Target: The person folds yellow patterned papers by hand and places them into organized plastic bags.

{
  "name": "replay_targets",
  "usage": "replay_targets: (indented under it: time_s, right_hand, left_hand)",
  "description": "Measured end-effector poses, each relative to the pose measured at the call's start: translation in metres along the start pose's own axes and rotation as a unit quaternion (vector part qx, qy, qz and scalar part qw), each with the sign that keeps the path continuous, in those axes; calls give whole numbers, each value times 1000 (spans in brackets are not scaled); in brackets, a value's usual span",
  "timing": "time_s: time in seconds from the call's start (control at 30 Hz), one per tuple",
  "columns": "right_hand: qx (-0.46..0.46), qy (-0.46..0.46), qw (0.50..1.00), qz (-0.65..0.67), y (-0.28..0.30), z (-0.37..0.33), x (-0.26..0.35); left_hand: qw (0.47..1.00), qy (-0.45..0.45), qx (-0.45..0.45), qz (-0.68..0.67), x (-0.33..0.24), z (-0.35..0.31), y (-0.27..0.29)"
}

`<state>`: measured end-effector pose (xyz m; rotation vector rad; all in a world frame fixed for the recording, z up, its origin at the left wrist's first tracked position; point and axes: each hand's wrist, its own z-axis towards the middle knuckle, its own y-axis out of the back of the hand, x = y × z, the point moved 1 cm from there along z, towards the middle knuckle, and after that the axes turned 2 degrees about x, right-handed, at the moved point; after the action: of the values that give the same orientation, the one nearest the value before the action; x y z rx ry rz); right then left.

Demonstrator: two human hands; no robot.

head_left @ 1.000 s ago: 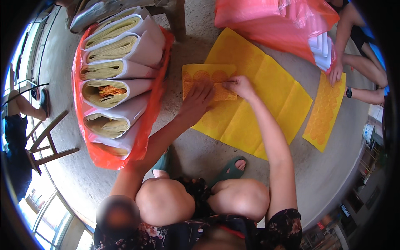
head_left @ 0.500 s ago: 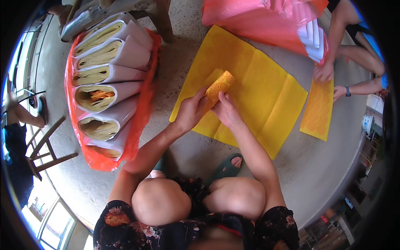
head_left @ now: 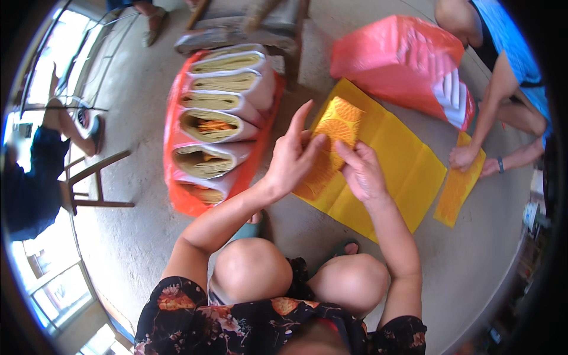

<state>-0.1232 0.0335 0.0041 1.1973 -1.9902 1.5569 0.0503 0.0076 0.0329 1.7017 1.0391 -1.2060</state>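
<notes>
Between my hands is a folded strip of yellow paper [head_left: 340,120] with an orange round pattern, raised above a large yellow sheet [head_left: 397,165] that lies creased on the floor. My left hand [head_left: 291,155] grips the strip's left side with its thumb across the face, its index finger standing up and away. On the right side, my right hand [head_left: 362,173] pinches the strip, thumb on top; its other fingers are partly hidden behind. To the left stands a red plastic bag [head_left: 173,160] packed with folded white-and-cream paper bundles [head_left: 228,81]; orange paper shows inside some folds.
A pink-red plastic package [head_left: 390,56] with white paper edges lies at the far right. Beside it, a co-worker's hands [head_left: 464,158] hold another yellow strip [head_left: 455,195]. A wooden bench [head_left: 236,32] stands behind the bag, and a wooden stool [head_left: 94,177] at the left.
The view has swung left, so everything sits further right in the picture. The strip shows more of its patterned face, and my left index finger has lifted from it.
</notes>
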Motion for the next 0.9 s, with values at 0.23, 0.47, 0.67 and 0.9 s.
replay_targets:
  time_s: [0.23, 0.47, 0.67, 0.9]
  right_hand:
    - [-5, 38, 994, -103, -104, -7, 39]
    - [81, 132, 970, -186, -119, 17, 31]
    - [114, 106, 965, -210, -159, 19, 26]
    - [89, 167, 893, -408, -186, 13, 36]
  left_hand:
    - [959, -235, -154, 28, -44, -16, 54]
    - [986, -161, 27, -34, -53, -49, 109]
    - [983, -179, -5, 33, -58, -62, 140]
    - [935, -145, -129, 297, -65, -71, 150]
